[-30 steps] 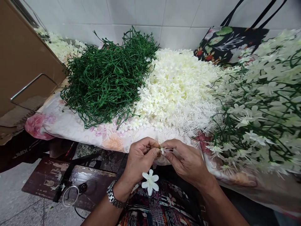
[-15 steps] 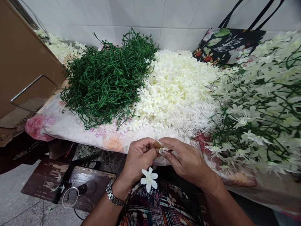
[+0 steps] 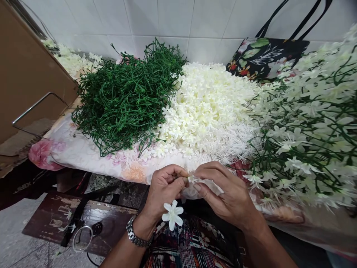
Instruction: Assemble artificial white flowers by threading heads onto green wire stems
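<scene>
My left hand [image 3: 167, 188] is closed, its thumb and forefinger pinching a small white artificial flower [image 3: 192, 179] with thin stamens in front of my lap. The flower's stem is mostly hidden by the fingers. A second white artificial flower [image 3: 172, 215], open and petals spread, shows below the left hand near the wrist; what connects it is hidden. My right hand [image 3: 220, 188] is beside the pinched flower, thumb and forefinger parted around its stamens. Behind the hands lie a heap of white flower heads [image 3: 209, 100] and a bunch of white stamens [image 3: 234, 141].
A tangled pile of green plastic stems [image 3: 125, 100] lies at left on the floral cloth [image 3: 83, 149]. Stemmed white flowers [image 3: 312, 137] are massed at right. A floral black bag [image 3: 267, 57] leans by the tiled wall. A cardboard box [image 3: 30, 56] stands at far left, a brown bench [image 3: 108, 216] below.
My right thumb and fingers have parted and drawn slightly right from the pinched flower. The lower flower has shifted a little left. My left hand keeps its pinch.
</scene>
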`<action>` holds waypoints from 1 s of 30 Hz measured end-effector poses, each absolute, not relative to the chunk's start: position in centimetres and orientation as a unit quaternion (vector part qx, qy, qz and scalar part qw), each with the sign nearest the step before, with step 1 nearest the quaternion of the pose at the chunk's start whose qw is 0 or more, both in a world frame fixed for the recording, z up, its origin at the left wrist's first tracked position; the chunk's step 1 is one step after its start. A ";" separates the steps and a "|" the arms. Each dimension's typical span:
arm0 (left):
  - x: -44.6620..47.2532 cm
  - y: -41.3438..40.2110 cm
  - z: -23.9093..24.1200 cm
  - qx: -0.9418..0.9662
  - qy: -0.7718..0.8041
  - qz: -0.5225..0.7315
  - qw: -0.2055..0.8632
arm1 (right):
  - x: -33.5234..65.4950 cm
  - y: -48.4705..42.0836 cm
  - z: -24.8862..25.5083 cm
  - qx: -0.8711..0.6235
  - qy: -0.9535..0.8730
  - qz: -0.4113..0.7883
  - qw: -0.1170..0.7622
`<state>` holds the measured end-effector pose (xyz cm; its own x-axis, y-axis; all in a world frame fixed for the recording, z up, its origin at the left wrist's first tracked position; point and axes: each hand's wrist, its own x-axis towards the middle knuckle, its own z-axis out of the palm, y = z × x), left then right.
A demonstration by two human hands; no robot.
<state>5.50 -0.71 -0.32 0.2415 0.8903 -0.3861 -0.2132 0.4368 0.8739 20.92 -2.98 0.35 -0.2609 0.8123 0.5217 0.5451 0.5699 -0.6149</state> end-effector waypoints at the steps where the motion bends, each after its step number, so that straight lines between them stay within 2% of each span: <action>1: 5.5 -0.7 -0.4 0.358 0.470 0.395 0.703 | 20.9 -3.0 0.4 -0.435 -0.775 0.162 0.429; 13: 5.2 -0.7 -0.4 0.410 0.461 0.377 0.691 | 21.3 -2.9 0.1 -0.423 -0.756 0.245 0.435; 21: 5.1 -0.6 -0.6 0.412 0.450 0.390 0.690 | 20.8 -2.8 -0.1 -0.424 -0.794 0.125 0.419; 30: 5.1 -1.4 -1.0 0.449 0.446 0.391 0.669 | 20.4 -2.8 -0.5 -0.426 -0.796 0.119 0.414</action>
